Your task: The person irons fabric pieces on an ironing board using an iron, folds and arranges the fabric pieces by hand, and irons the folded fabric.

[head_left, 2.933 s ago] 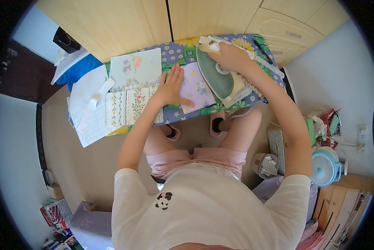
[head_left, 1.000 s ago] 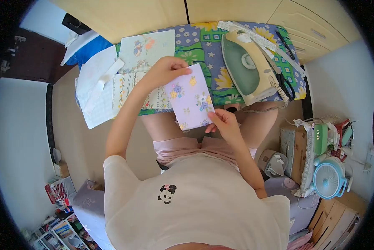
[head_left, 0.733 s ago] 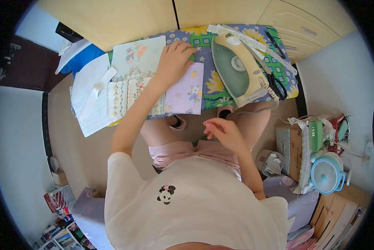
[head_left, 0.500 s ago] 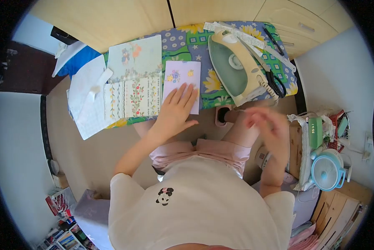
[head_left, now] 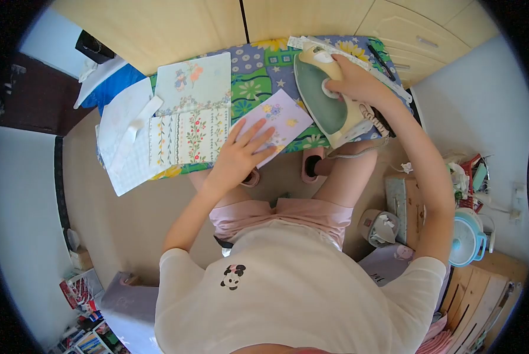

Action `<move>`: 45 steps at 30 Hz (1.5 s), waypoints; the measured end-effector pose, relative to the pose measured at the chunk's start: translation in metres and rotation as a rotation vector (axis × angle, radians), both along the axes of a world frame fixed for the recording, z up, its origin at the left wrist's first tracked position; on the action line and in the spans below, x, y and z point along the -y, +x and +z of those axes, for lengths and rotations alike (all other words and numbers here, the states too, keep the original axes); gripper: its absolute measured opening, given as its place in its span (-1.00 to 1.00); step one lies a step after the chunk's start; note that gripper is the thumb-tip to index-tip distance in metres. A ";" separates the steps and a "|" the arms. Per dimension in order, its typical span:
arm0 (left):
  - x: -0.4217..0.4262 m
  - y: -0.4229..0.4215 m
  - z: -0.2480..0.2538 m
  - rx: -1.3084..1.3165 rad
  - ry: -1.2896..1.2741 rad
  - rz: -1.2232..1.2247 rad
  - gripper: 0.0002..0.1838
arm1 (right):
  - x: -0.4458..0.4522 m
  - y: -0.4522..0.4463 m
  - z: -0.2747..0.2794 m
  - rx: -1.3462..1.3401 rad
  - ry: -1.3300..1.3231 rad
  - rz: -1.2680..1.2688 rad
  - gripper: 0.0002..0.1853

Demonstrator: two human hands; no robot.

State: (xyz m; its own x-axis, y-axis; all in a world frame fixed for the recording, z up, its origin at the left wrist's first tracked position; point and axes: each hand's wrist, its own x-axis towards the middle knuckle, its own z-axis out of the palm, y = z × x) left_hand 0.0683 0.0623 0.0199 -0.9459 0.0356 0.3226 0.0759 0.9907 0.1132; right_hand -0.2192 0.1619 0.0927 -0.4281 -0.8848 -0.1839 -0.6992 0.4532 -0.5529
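My left hand (head_left: 236, 154) lies with fingers spread on a lavender piece with a flower print (head_left: 276, 118), which looks like paper or fabric and sits at a slant. At the right of the cloth-covered table (head_left: 251, 88), my right hand (head_left: 354, 79) is closed around the body of a cream and green iron (head_left: 326, 109), with thumb and fingers at its round dial and handle. The iron lies on its side, soleplate edge toward the left. Left of my left hand are a flower-striped piece (head_left: 189, 137) and a pale green floral piece (head_left: 194, 82).
White sheets (head_left: 120, 138) with a white strip on top hang over the table's left edge. A dark pen-like tool (head_left: 381, 61) and a white ruler (head_left: 401, 89) lie behind the iron. A waste bin (head_left: 379, 227) and a blue fan (head_left: 466, 239) stand at the right.
My right hand has moved from above my knee onto the iron. The lavender piece has turned clockwise under my left hand, whose fingers have spread.
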 end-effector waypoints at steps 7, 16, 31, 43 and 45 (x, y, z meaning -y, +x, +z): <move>0.012 -0.005 -0.015 -0.078 -0.004 0.163 -0.42 | -0.002 0.005 0.036 0.287 -0.209 -0.087 -0.37; 0.014 0.007 -0.004 -0.016 0.215 0.110 -0.53 | 0.006 0.051 0.028 0.171 -0.114 -0.027 -0.41; -0.015 -0.039 -0.030 -0.041 0.126 0.418 -0.31 | 0.011 0.068 0.017 0.117 -0.005 -0.041 -0.36; -0.016 -0.037 -0.034 -0.032 0.132 0.433 -0.26 | 0.013 0.062 -0.002 -0.151 -0.036 0.012 -0.39; -0.016 -0.037 -0.033 -0.048 0.117 0.429 -0.22 | 0.012 0.062 0.000 -0.163 -0.025 0.013 -0.39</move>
State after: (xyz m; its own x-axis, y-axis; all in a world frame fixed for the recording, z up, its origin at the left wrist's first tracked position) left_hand 0.0309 0.0780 -0.0128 -0.8507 -0.3962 0.3454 -0.3315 0.9144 0.2324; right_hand -0.1573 0.1497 0.0924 -0.4394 -0.8937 -0.0911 -0.7860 0.4315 -0.4426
